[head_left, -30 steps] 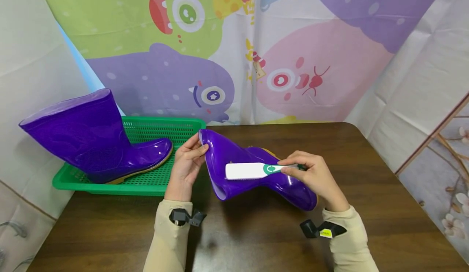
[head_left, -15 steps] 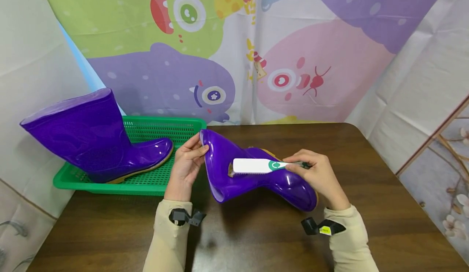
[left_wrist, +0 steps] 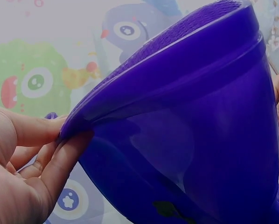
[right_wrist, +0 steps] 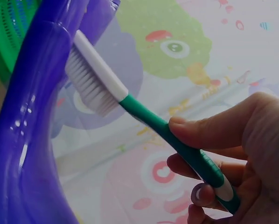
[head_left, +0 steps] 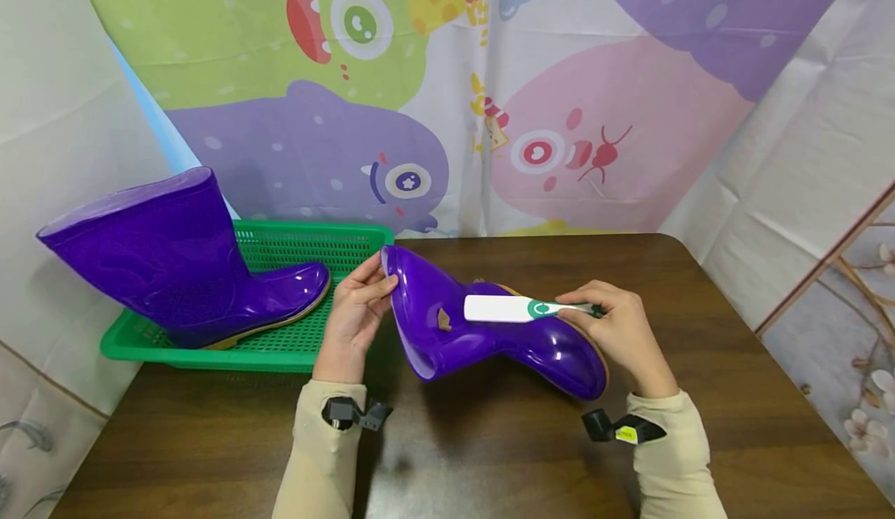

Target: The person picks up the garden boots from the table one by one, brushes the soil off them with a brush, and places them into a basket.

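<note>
**Both grips busy: one on the boot, one on the brush**

OK so from my end of the feed, the left grip is pinching the top rim of a shiny purple boot, thumb on one side and fingers on the other. The boot is tipped over above the counter, its shaft opening by my left grip and the foot angling off to the right, toe just below the right grip.

That right grip is pinching the handle of a white and green brush, with the white head pointing back toward my left grip, over the boot's shaft near the ankle. The bristles face the boot on the right wrist cam, but I honestly can't tell if they're touching.

There's a brown smudge on the shaft, sitting between my left grip and the end of the brush head.

Left of my left grip, a second purple boot sits in a green basket, shaft leaning away and toe toward that grip. A cartoon-print curtain hangs beyond both grips.
</note>
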Demonstrator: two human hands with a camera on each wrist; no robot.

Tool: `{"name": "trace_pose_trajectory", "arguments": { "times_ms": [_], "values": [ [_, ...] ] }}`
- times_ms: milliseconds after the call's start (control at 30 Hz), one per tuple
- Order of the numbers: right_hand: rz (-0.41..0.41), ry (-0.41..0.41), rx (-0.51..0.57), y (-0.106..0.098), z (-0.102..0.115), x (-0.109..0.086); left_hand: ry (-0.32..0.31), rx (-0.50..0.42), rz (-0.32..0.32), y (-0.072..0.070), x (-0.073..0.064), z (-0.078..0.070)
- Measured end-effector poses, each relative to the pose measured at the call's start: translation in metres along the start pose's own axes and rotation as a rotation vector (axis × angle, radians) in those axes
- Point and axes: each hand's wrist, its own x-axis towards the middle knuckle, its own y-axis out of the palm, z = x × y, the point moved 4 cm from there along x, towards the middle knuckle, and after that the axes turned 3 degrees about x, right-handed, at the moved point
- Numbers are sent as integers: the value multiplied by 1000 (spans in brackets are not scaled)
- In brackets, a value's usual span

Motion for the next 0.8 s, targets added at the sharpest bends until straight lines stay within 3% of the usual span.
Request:
{"name": "trace_pose_trajectory", "arguments": {
  "times_ms": [133,400,633,800],
  "values": [
    [-72,-24,4,-9,1,-1,0,-8,8,0,0,0],
    [-199,-87,304,-23,26,-3,1,-10,16,-1,0,0],
    [-161,-137,467,-19,34,-6,-4,-9,6,-1,0,0],
    [-83,-141,440,-9,38,-5,-7,-15,10,-1,0,0]
  ]
}}
